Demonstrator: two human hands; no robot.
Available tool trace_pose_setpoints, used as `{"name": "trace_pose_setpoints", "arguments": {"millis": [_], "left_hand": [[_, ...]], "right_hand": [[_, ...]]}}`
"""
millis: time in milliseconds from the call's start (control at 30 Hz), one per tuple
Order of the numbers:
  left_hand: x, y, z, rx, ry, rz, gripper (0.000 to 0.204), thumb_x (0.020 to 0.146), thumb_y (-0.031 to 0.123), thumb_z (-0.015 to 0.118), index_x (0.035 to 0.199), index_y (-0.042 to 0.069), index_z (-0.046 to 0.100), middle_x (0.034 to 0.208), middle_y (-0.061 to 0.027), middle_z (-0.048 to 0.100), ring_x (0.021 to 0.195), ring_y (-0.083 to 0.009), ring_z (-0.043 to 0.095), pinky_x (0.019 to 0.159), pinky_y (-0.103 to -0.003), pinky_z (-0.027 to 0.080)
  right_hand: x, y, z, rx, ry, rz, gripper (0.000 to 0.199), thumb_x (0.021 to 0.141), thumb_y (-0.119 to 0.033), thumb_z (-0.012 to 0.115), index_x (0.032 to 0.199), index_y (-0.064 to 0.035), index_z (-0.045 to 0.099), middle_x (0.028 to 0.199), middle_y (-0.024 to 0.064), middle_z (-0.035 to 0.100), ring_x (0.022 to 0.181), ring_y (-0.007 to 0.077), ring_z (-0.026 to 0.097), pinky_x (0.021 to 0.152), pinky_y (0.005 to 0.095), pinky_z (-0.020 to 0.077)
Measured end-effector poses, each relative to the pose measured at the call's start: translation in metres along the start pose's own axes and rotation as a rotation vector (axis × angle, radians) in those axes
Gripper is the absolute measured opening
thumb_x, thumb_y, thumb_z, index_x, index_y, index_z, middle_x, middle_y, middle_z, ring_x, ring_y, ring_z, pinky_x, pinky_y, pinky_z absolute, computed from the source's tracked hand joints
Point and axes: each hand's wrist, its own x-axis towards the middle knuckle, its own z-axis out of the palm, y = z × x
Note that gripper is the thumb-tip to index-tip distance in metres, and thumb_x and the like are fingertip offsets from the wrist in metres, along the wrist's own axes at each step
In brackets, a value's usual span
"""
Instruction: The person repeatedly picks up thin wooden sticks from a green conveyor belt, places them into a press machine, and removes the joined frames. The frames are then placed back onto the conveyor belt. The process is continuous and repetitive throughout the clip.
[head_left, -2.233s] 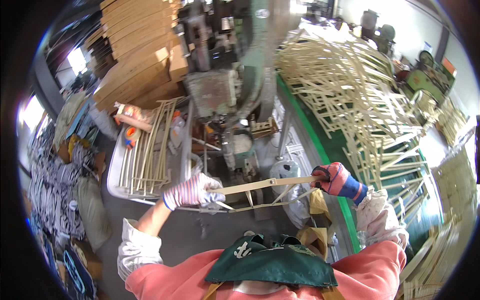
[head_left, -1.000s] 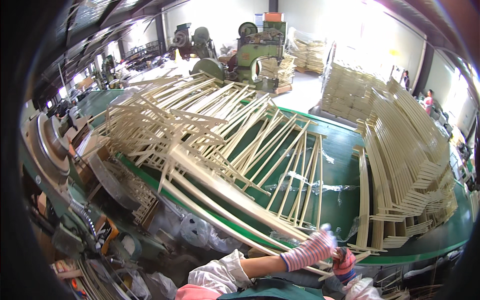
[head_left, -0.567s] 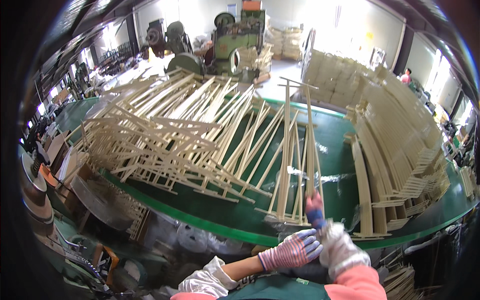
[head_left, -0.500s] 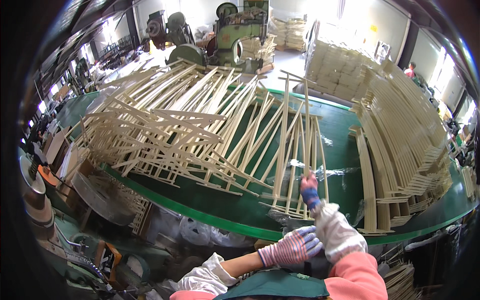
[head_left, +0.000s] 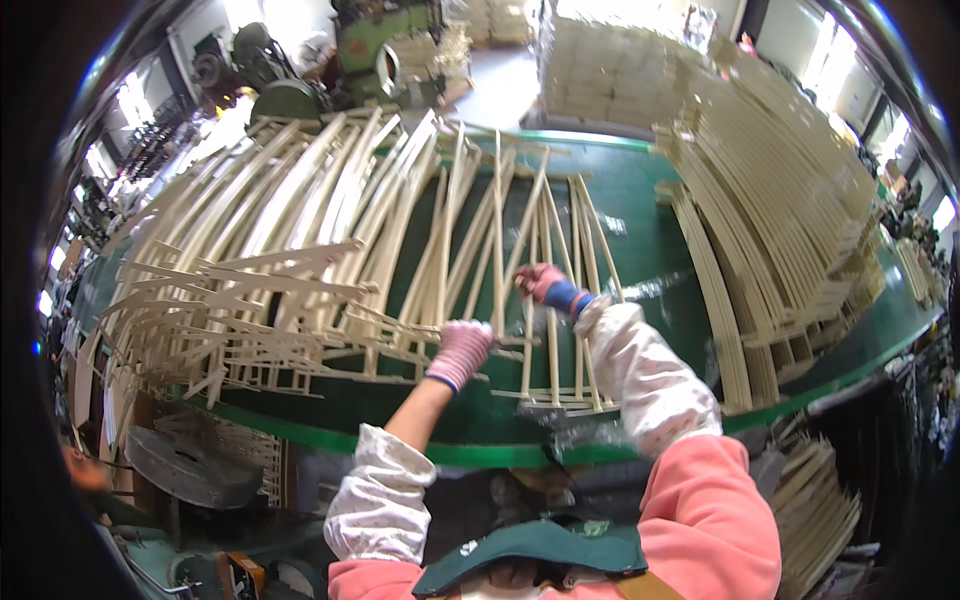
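Slender pale wooden frames (head_left: 330, 215), made of long sticks with short crosspieces, lie heaped across the green table (head_left: 330, 405). My left hand (head_left: 464, 352), in a pink striped glove, is closed at the near crosspiece of a wooden frame at the heap's right side. Farther right, my right hand (head_left: 545, 283), gloved with a blue cuff, has its fingers curled around a stick of a frame. Blur and overlapping sticks hide whether both hands hold the same frame. Several loosely spread frames (head_left: 588, 240) lie beneath and beside my right hand.
Tall, neat stacks of similar frames (head_left: 775, 220) stand on the table's right. Clear plastic wrap (head_left: 585, 432) lies by the near edge. Green machinery (head_left: 385, 50) and wrapped stacks (head_left: 600, 75) stand beyond the table. A round dark metal piece (head_left: 195, 468) sits below at left.
My left hand has risen from near my body to the frames on the table. My right hand has shifted left and farther away. The view has turned, moving the scene leftward.
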Motion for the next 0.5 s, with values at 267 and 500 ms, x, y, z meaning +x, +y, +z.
{"name": "trace_pose_setpoints", "arguments": {"millis": [267, 500], "left_hand": [[0.0, 0.002, 0.0, 0.002, -0.039, 0.015, 0.027, 0.076, 0.041, 0.066, 0.08, 0.014, 0.063, 0.077, -0.0059, 0.064, 0.077, -0.0235, 0.062, 0.067, -0.039, 0.047], [-0.001, 0.016, 0.007, 0.008, 0.003, 0.009, 0.025, 0.075, 0.036, 0.068, 0.08, 0.012, 0.063, 0.079, -0.0068, 0.064, 0.079, -0.0247, 0.062, 0.07, -0.038, 0.047]], "right_hand": [[-0.25, 0.033, -0.076, -1.13, -0.489, 0.108, 0.044, 0.063, -0.036, 0.072, 0.1, -0.0144, 0.063, 0.117, 0.0121, 0.05, 0.111, 0.034, 0.047, 0.092, 0.0452, 0.0423], [-0.286, 0.064, -0.051, -0.862, 0.134, -0.333, 0.019, 0.074, -0.009, 0.056, 0.092, -0.0025, 0.056, 0.096, 0.014, 0.057, 0.093, 0.0299, 0.056, 0.082, 0.0372, 0.0462]]}}
